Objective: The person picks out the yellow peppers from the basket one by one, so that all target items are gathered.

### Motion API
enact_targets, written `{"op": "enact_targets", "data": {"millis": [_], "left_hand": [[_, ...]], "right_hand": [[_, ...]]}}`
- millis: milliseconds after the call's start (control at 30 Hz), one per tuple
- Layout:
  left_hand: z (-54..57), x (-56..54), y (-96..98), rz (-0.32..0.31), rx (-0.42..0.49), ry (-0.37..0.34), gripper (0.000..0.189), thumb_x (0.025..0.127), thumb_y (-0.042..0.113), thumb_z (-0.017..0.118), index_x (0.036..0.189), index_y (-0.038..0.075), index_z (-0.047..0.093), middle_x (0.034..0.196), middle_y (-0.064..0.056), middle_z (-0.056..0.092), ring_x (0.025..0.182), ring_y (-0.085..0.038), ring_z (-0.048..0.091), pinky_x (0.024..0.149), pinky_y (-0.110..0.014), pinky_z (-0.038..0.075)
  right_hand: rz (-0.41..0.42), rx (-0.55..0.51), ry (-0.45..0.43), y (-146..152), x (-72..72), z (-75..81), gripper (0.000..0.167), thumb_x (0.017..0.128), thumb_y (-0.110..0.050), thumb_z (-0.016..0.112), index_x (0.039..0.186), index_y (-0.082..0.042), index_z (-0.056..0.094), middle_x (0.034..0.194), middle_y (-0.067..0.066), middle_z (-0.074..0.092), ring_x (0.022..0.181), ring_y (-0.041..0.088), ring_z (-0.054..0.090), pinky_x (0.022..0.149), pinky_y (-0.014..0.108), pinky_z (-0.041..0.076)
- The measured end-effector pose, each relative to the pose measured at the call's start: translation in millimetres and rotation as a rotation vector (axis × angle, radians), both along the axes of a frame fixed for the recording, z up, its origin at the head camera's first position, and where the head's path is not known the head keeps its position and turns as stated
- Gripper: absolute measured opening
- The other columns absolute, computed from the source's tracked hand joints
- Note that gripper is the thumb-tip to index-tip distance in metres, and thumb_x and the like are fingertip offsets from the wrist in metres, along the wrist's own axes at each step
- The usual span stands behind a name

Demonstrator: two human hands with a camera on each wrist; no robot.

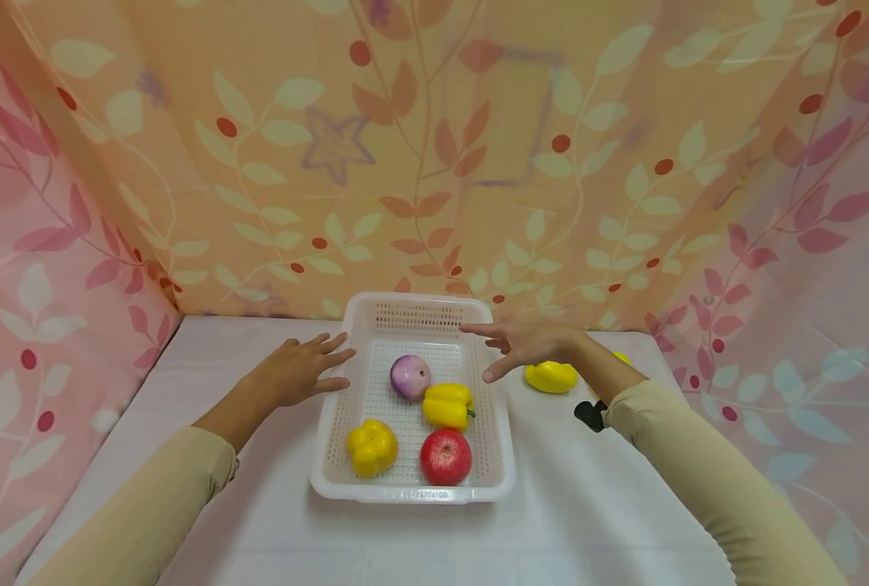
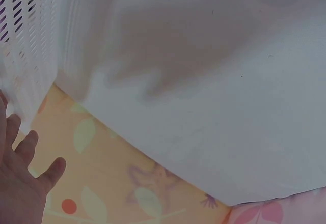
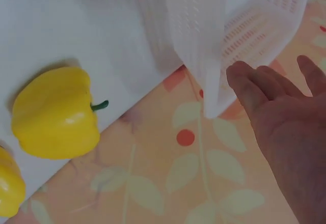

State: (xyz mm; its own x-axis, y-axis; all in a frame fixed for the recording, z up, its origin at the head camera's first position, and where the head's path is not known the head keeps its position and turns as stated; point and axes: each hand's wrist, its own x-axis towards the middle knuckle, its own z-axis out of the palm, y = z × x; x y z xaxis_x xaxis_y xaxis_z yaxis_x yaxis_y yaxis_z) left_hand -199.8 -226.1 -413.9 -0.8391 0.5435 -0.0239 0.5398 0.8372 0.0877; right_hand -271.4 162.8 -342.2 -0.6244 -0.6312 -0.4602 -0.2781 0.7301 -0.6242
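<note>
A white perforated basket (image 1: 411, 493) stands on the table between my hands. In it lie a purple onion (image 1: 409, 377), a yellow bell pepper (image 1: 445, 405) with a green stem, another yellow pepper (image 1: 372, 448), and a round red fruit (image 1: 445, 457), apple- or pomegranate-like. My left hand (image 1: 299, 372) is at the basket's left rim, fingers spread and extended. Over at the right rim, my right hand (image 1: 530, 342) has its index finger stretched out across the edge. Neither hand holds anything; whether the fingertips touch the rim, I cannot tell.
Right of the basket a yellow pepper (image 3: 56, 113) lies on the white tabletop (image 1: 588, 505), with another yellow pepper (image 3: 9, 183) beside it, mostly hidden by my right arm in the head view. A small black object (image 1: 591, 415) shows by that forearm. Floral curtains (image 1: 434, 146) enclose the back and sides.
</note>
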Motion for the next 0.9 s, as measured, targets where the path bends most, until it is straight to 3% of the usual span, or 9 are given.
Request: {"op": "enact_targets", "data": {"millis": [167,333,600,900], "left_hand": [[-0.6,-0.6,-0.4,0.009,0.005,-0.013,0.059,0.099,0.047,0.055,0.147,0.012,0.050,0.155,-0.016,0.039,0.138,-0.043,0.041,0.101,-0.066,0.039],[-1.5,-1.0,-0.3,0.007,0.009,-0.015,0.059,0.099,0.048,0.054,0.147,0.013,0.050,0.156,-0.016,0.039,0.138,-0.043,0.041,0.101,-0.066,0.039],[-1.1,-0.4,-0.5,0.011,0.005,-0.014,0.059,0.099,0.047,0.055,0.147,0.012,0.050,0.155,-0.016,0.039,0.138,-0.043,0.041,0.101,-0.066,0.039],[-1.1,0.0,-0.5,0.009,0.007,-0.007,0.059,0.099,0.046,0.055,0.147,0.012,0.050,0.155,-0.016,0.039,0.138,-0.043,0.041,0.101,-0.066,0.039]], "right_hand": [[0.069,-0.018,-0.129,-17.5,1.5,-11.8,0.088,0.086,-0.035,0.077,0.158,-0.028,0.028,0.164,0.008,0.024,0.147,0.039,0.026,0.111,0.062,0.031],[0.118,-0.004,-0.182,-29.4,0.2,-22.8,0.085,0.086,-0.032,0.076,0.158,-0.024,0.031,0.164,0.006,0.024,0.147,0.040,0.026,0.110,0.063,0.032],[0.063,0.037,-0.292,-44.5,-5.5,-30.4,0.081,0.084,-0.027,0.077,0.155,-0.025,0.038,0.162,0.007,0.028,0.147,0.040,0.027,0.111,0.057,0.035],[-0.022,0.069,-0.389,-56.2,-8.7,-42.2,0.071,0.084,-0.020,0.078,0.148,-0.025,0.050,0.160,0.016,0.029,0.138,0.035,0.043,0.100,0.056,0.047]]}}
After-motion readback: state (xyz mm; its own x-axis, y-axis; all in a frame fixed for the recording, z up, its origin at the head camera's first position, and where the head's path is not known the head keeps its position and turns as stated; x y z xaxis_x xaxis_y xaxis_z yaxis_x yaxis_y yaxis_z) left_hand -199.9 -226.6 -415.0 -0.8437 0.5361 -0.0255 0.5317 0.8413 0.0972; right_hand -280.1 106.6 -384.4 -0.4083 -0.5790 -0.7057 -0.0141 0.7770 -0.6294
